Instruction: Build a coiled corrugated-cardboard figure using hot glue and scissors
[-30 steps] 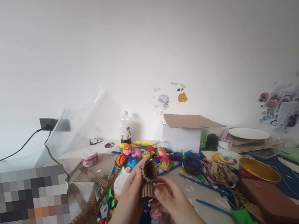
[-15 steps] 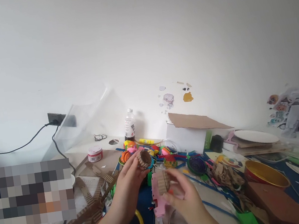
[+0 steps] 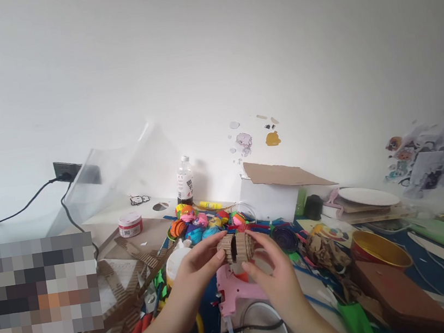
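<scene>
Head view: gripping two corrugated cups (image 3: pixel 245 247) in two hands (image 3: pixel 195 269) (one apiece, gap between); one pink glue gun (image 3: pixel 239 292) below.

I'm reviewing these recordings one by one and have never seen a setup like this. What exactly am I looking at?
There is no machine here: you see a person's two bare hands, from a single camera worn on that person's head, looking forward and down. The left hand holds one ribbed brown piece, and the right hand holds a second ribbed piece. The two face each other, with a dark gap showing between them. Below them lies what looks like a pink glue gun. Beyond are a cluster of bright ribbed balls, a bottle and a white box; to the right is a red and gold bowl. Part of the picture's left is pixelated, so I can't tell what is there.
</scene>
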A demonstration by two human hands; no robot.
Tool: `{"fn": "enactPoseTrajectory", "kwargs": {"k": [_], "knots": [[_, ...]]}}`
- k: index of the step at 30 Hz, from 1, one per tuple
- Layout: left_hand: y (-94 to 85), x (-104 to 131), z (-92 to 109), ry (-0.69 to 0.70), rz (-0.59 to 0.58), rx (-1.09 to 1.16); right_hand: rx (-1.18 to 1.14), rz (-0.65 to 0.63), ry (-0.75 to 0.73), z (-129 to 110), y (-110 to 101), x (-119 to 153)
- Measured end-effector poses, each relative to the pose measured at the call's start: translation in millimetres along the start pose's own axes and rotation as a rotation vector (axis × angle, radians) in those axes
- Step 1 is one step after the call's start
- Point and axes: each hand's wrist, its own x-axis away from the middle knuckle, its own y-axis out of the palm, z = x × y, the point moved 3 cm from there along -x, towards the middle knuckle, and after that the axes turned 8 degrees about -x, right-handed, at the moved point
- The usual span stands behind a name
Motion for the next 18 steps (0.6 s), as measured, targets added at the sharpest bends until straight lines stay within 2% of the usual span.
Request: {"fn": "enactPoseTrajectory", "kwargs": {"k": [9,18], "knots": [[5.0,2.8,7.0,0.033,0.0,0.006,-0.017,-0.007,0.016,0.6,1.3,0.8],[5.0,1.3,4.1,0.044,-0.013,-0.03,-0.011,-0.003,-0.01,1.2,-0.5,1.8]]}}
